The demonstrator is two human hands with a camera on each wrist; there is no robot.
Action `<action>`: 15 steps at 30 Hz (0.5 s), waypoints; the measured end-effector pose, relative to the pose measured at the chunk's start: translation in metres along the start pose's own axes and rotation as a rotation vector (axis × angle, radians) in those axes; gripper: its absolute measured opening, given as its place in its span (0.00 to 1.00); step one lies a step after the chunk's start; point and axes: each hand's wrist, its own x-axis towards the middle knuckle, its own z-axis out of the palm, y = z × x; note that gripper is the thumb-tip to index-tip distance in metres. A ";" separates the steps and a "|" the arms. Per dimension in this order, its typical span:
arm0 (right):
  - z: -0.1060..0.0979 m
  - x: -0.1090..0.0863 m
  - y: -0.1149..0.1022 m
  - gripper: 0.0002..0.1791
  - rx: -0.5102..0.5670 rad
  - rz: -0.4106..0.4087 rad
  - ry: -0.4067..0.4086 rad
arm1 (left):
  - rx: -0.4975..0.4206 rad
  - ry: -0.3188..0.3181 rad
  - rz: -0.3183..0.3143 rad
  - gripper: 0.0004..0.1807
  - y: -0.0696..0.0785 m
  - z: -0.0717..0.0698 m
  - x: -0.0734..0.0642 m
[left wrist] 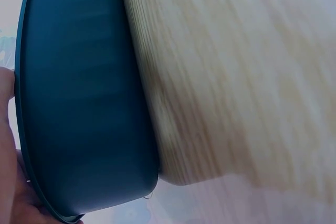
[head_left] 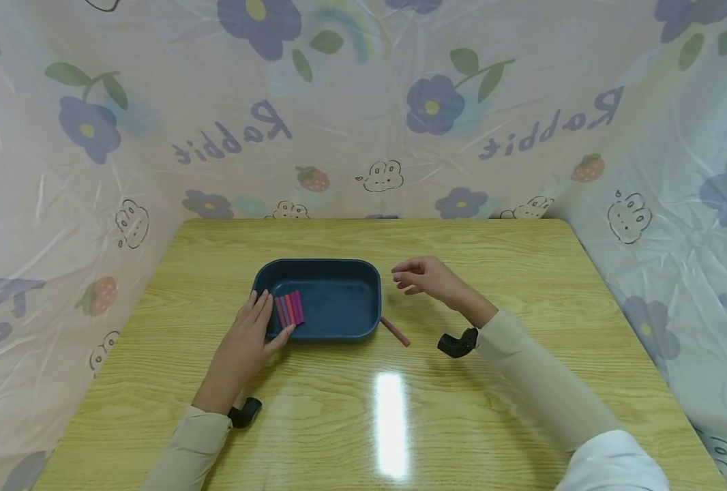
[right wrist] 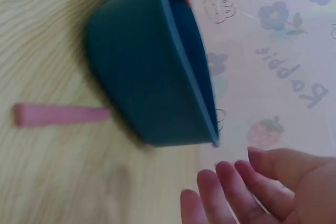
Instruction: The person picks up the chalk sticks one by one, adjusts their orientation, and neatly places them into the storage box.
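A dark blue rectangular tray sits on the table. My left hand rests on its left end, fingers fairly straight over the left rim and thumb at the near rim. Inside, by that hand, several purple, pink and red chalk sticks lie side by side. My right hand is raised just right of the tray, fingers loosely bent and holding nothing. A reddish-pink chalk stick lies on the table by the tray's near right corner. In the right wrist view, this chalk is apart from the right fingers.
The wood-grain table carries a bright light reflection in front of the tray. A patterned curtain surrounds the table at the back and sides. Black wrist cameras are worn at both wrists.
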 end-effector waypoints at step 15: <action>0.004 -0.021 0.033 0.20 -0.510 -0.325 -0.236 | -0.006 0.005 0.003 0.47 -0.001 0.001 0.001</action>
